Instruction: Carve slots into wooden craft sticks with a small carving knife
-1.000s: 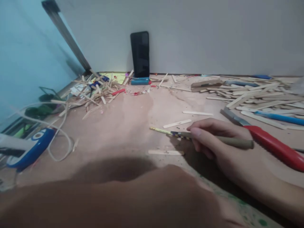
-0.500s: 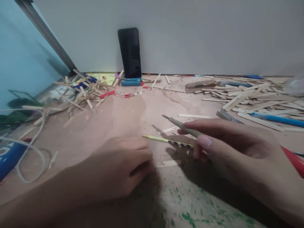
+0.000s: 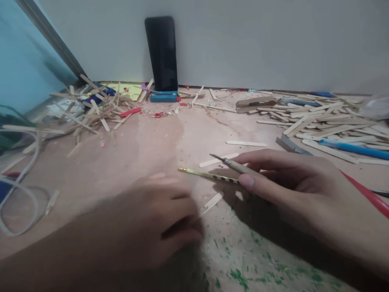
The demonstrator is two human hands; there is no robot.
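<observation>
My right hand (image 3: 288,186) pinches a craft knife (image 3: 240,165), its thin dark blade pointing left above the table. Below it lies a yellow pencil (image 3: 202,174) with dark spots, one end hidden behind the right fingers. My left hand (image 3: 170,219) is curled low over the table and blurred by motion. A short wooden craft stick (image 3: 212,201) sticks out from under its fingertips, slanting up to the right; the grip itself is hidden. Two more craft sticks, a nearer one (image 3: 212,162) and a farther one (image 3: 246,143), lie beyond the knife.
A large pile of craft sticks (image 3: 328,121) spreads at the right, with a blue pen (image 3: 352,149) on it. Another pile (image 3: 94,111) lies at the left. A phone (image 3: 162,54) stands in a blue holder (image 3: 164,96) against the wall. A white cable (image 3: 33,194) loops at the left.
The craft stick by my left hand has turned from nearly level to slanting up to the right. My right hand with the knife has shifted slightly left. The whole view has shifted a little.
</observation>
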